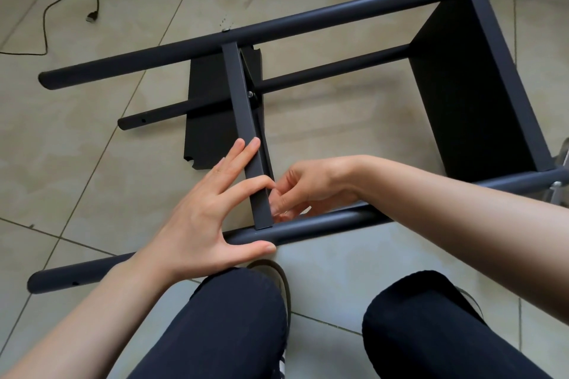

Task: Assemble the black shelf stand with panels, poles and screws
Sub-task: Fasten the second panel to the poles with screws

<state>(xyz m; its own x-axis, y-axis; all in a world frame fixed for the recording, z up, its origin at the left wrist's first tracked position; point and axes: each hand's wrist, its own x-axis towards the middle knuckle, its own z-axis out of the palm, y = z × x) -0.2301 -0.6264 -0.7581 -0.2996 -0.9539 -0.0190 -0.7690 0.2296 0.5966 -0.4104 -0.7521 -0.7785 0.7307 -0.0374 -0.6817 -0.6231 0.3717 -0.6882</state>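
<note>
The black shelf stand lies on its side on the tiled floor. Its near pole (323, 224) runs across in front of my knees, and the far pole (277, 24) lies parallel behind it. A middle panel (243, 108) spans between them, and an end panel (471, 86) stands at the right. My left hand (209, 209) rests flat against the middle panel's edge, fingers straight, thumb pressing on the near pole. My right hand (304, 191) has its fingers curled at the joint of that panel and the near pole, pinching something small that I cannot make out.
A third pole (308, 77) lies lower, between the two panels. A black cable with a plug (92, 17) trails on the floor at the far left. My knees in dark trousers sit just below the near pole. Something metallic (562, 169) shows at the right edge.
</note>
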